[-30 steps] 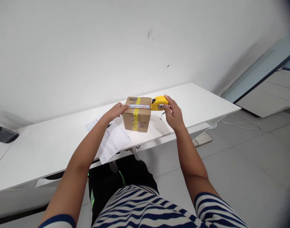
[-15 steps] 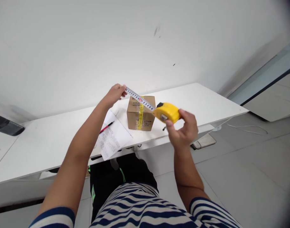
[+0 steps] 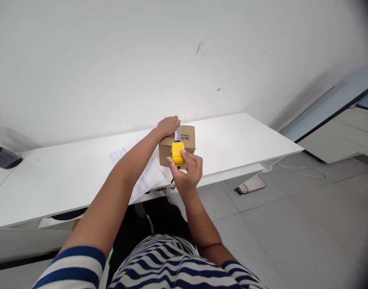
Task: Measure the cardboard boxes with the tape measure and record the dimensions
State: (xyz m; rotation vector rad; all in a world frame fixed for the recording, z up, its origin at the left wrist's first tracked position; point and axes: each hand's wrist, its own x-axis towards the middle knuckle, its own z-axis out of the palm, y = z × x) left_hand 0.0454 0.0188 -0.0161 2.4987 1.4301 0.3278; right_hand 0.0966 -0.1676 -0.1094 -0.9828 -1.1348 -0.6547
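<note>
White wall [image 3: 141,60] closes off the far side; a long white surface [image 3: 247,136] runs along it w/ its near edge facing the person.

1. Box. Cardboard box [image 3: 188,141] sits approx. mid-surface, close to the near edge, clear of the wall. Bare surface to its right extends to the right-hand corner.
2. Left hand [image 3: 167,125]. Rests on the box's far top edge. Fingers [image 3: 173,121] are curled down over the tip of the blade [image 3: 177,134], pinning it to the box.
3. Tape measure [image 3: 177,153]. Yellow case hangs at the box's near top edge, in front of the front face. Blade runs front-to-back across the box top, approx. along the centre line.
4. Right hand [image 3: 188,172]. Off the surface, just past its near edge. Fingers [image 3: 186,154] are clenched round the yellow case from below and both sides.
5. Papers [image 3: 152,174]. Printed sheets lie flat left of the box, partly under the left forearm; one corner overhangs the near edge.
6. Far left: dark object [image 3: 1,156] at the frame edge, well apart from the box; bare surface between.
7. Floor [image 3: 292,224]. Grey tiles to the right of the person, open. A flat foot plate [image 3: 251,184] and a thin cable [image 3: 304,170] lie near the surface's right end.
</note>
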